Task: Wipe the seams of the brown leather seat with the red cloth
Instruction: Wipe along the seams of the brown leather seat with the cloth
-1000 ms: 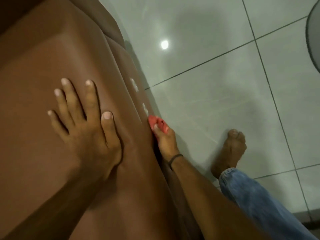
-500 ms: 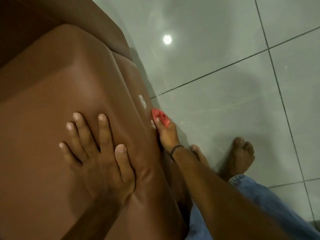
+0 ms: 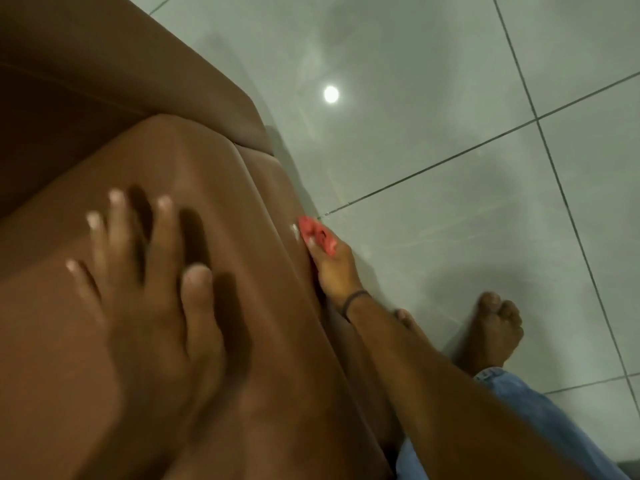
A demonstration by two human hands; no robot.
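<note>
The brown leather seat [image 3: 249, 216] fills the left half of the view, with a stitched seam running down its front edge. My left hand [image 3: 145, 292] lies flat on the seat top, fingers spread, holding nothing. My right hand [image 3: 334, 268] is down at the seat's front side and pinches a small red cloth [image 3: 317, 237], which is pressed against the leather near the edge. Most of the cloth is hidden in the fingers.
Grey glossy floor tiles [image 3: 450, 168] with dark grout lines lie to the right, reflecting a ceiling light [image 3: 331, 94]. My bare feet [image 3: 491, 330] and a blue denim trouser leg [image 3: 519, 410] are at the lower right. A darker leather armrest [image 3: 138, 81] rises at the upper left.
My right hand has slid the red cloth further along the seat's front edge, away from me. My left hand has shifted on the seat top and its fingers look blurred.
</note>
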